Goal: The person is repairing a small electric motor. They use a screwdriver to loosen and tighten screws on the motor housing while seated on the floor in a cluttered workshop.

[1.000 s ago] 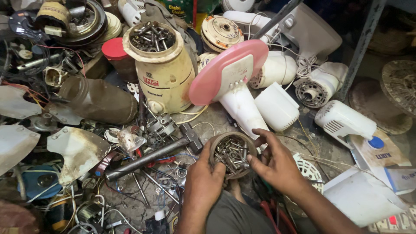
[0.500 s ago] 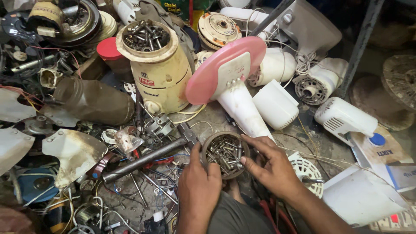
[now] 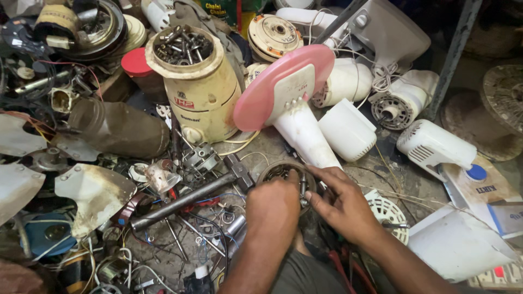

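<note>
Both hands work in a small round tin (image 3: 272,170) of screws on the cluttered floor, just below the pink fan base (image 3: 283,87). The left hand (image 3: 274,204) covers it, seemingly clenched. The right hand (image 3: 343,204) pinches a bolt (image 3: 302,188); sorting looks unfinished.

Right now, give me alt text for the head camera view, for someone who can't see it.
Two bare hands, left and right, reach into a round tin of screws on a cluttered repair floor. Around them lie a hammer, a pink fan base, a cream mixer body full of bolts and white appliance housings.
</note>
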